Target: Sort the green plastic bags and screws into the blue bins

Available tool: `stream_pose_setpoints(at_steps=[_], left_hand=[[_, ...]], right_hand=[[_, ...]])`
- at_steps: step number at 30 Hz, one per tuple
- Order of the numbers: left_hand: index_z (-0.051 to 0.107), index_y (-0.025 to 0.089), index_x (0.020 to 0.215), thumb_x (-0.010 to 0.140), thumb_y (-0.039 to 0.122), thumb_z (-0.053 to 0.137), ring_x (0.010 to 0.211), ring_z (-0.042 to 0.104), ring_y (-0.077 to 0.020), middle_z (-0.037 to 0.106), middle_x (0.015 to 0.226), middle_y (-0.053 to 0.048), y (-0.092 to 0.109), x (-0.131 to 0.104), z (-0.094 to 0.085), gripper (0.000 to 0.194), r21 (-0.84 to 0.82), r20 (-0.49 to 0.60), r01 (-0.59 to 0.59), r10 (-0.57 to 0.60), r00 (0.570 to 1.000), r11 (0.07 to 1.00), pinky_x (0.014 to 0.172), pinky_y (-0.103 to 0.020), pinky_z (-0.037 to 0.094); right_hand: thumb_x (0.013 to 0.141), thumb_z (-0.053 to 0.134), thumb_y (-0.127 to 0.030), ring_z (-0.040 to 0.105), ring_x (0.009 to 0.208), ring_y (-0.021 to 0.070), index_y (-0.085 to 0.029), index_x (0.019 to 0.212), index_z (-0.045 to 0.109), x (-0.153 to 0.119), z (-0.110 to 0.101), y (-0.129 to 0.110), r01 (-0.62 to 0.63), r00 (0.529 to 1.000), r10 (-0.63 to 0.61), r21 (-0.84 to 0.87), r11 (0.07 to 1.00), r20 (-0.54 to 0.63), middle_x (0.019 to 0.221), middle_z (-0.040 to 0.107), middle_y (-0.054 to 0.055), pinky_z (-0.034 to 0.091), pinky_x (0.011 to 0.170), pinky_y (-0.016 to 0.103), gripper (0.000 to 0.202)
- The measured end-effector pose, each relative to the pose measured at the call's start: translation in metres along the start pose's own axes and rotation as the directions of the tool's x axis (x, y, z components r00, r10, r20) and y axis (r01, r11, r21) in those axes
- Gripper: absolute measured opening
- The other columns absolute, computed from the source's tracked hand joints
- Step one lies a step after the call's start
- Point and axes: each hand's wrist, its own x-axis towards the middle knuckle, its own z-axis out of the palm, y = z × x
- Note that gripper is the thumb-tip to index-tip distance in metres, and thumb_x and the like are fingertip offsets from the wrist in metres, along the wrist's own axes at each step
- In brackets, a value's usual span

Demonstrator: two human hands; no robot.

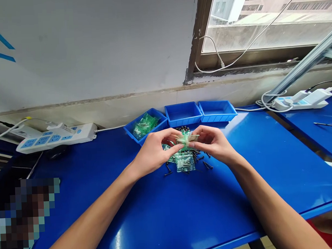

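Between my two hands is a small greenish clear plastic bag [187, 138], held above the table. My left hand [156, 148] pinches its left side, thumb in front and fingers behind. The right edge is gripped by the thumb and fingers of my right hand [215, 142]. What the held bag contains is blurred. Just below, another green-tinted bag [185, 162] with pale pieces inside lies on the table. Dark screws [207, 164] are scattered around and under it, partly hidden by my hands.
A blue bin [129, 130] with green bags stands behind my left hand. Two more blue bins [184, 120] line the wall on its right. White power strips [56, 138] lie at left and far right. A metal bar [303, 63] slants at right. A pixelated patch covers the lower left.
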Motion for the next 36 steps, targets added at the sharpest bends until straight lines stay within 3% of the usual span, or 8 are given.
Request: stream_pose_setpoints(at_steps=[5, 8, 11, 16, 22, 27, 31, 36], left_hand=[[0.070, 0.018, 0.091, 0.082, 0.035, 0.077, 0.079, 0.074, -0.0197, 0.077, 0.085, -0.004, -0.003, 0.002, -0.002, 0.020, -0.011, -0.103, 0.000, -0.002, 0.995, 1.000, 0.077, -0.031, 0.062], [0.072, 0.019, 0.090, 0.087, 0.033, 0.072, 0.079, 0.073, -0.0189, 0.077, 0.087, -0.004, -0.003, 0.003, -0.014, 0.014, 0.218, -0.263, -0.032, 0.091, 0.960, 0.975, 0.077, -0.032, 0.062], [0.074, 0.023, 0.095, 0.092, 0.022, 0.063, 0.090, 0.071, -0.0208, 0.077, 0.098, -0.005, -0.007, 0.005, -0.031, 0.011, 0.532, -0.345, 0.021, 0.194, 0.918, 0.847, 0.088, -0.035, 0.060], [0.078, 0.022, 0.093, 0.090, 0.014, 0.057, 0.101, 0.069, -0.0278, 0.075, 0.100, -0.009, -0.028, 0.009, -0.057, 0.023, 0.738, -0.287, 0.152, 0.102, 0.952, 0.658, 0.087, -0.040, 0.058], [0.082, 0.023, 0.095, 0.096, 0.037, 0.059, 0.086, 0.072, -0.0250, 0.077, 0.101, -0.009, -0.036, 0.010, -0.067, 0.027, 0.663, -0.192, 0.159, -0.039, 0.981, 0.732, 0.081, -0.037, 0.058], [0.080, 0.021, 0.108, 0.099, 0.037, 0.054, 0.097, 0.073, -0.0280, 0.077, 0.112, -0.010, -0.025, 0.007, -0.064, 0.033, 0.705, -0.119, 0.141, -0.080, 0.990, 0.695, 0.088, -0.040, 0.058], [0.079, 0.019, 0.111, 0.099, 0.032, 0.055, 0.100, 0.073, -0.0283, 0.077, 0.111, -0.010, -0.014, 0.004, -0.062, 0.029, 0.710, -0.165, 0.159, -0.058, 0.985, 0.686, 0.091, -0.040, 0.059], [0.077, 0.019, 0.113, 0.100, 0.029, 0.056, 0.102, 0.074, -0.0266, 0.077, 0.113, -0.008, -0.006, 0.002, -0.062, 0.027, 0.670, -0.080, 0.088, -0.046, 0.996, 0.737, 0.093, -0.039, 0.059]], right_hand=[[0.072, 0.087, -0.055, 0.075, 0.076, 0.0203, -0.021, 0.088, 0.065, 0.001, 0.004, 0.010, 0.042, 0.993, -0.046, -0.042, 0.998, -0.105, 0.086, 0.079, 0.004, 0.061, 0.069, 0.034, 0.043], [0.080, 0.081, -0.050, 0.076, 0.080, 0.0214, -0.022, 0.093, 0.067, 0.002, 0.004, 0.016, 0.096, 0.960, -0.148, -0.218, 0.971, -0.236, 0.086, 0.078, 0.004, 0.063, 0.073, 0.035, 0.033], [0.088, 0.072, -0.038, 0.075, 0.076, 0.0201, -0.023, 0.089, 0.068, 0.002, 0.002, 0.019, 0.125, 0.927, -0.266, -0.451, 0.884, -0.266, 0.082, 0.077, 0.003, 0.062, 0.070, 0.034, 0.016], [0.092, 0.063, -0.027, 0.073, 0.071, 0.0193, -0.023, 0.088, 0.069, 0.000, 0.001, 0.022, 0.196, 0.900, -0.399, -0.654, 0.731, -0.177, 0.084, 0.078, 0.003, 0.061, 0.068, 0.033, 0.008], [0.095, 0.059, -0.024, 0.075, 0.078, 0.0227, -0.025, 0.093, 0.072, -0.001, 0.001, 0.027, 0.225, 0.890, -0.448, -0.770, 0.598, -0.088, 0.088, 0.080, 0.004, 0.061, 0.075, 0.038, 0.013], [0.097, 0.064, -0.028, 0.069, 0.118, 0.0297, -0.022, 0.122, 0.071, 0.000, 0.001, 0.029, 0.279, 0.911, -0.409, -0.815, 0.509, 0.056, 0.126, 0.075, 0.012, 0.057, 0.102, 0.048, 0.027], [0.101, 0.061, -0.034, 0.059, 0.133, 0.0345, -0.024, 0.141, 0.062, 0.001, 0.003, 0.034, 0.242, 0.948, -0.298, -0.866, 0.436, 0.115, 0.149, 0.061, 0.014, 0.052, 0.108, 0.058, 0.042], [0.101, 0.062, -0.031, 0.063, 0.125, 0.0348, -0.023, 0.131, 0.070, 0.005, 0.003, 0.046, 0.269, 0.936, -0.326, -0.864, 0.425, 0.132, 0.133, 0.072, 0.014, 0.056, 0.102, 0.058, 0.032]])
